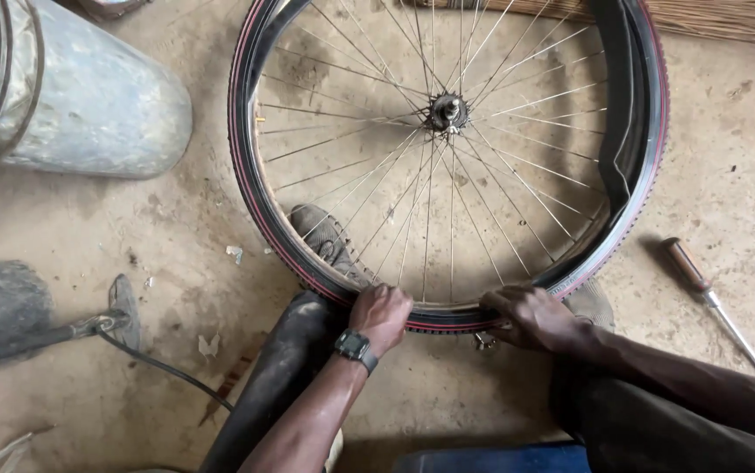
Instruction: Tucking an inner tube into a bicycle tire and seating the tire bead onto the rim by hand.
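From the head view I see the bicycle wheel (448,158) flat on the floor (176,254), frame centre. My left hand (382,315) and right hand (531,317) clamp its tyre (259,228) at the lower rim; I'd press evenly, thumbs close together.

Both hands low & close together, L hand (382,314) curled knuckles-up, R hand (531,315) fingers bent, forearms angled inward.
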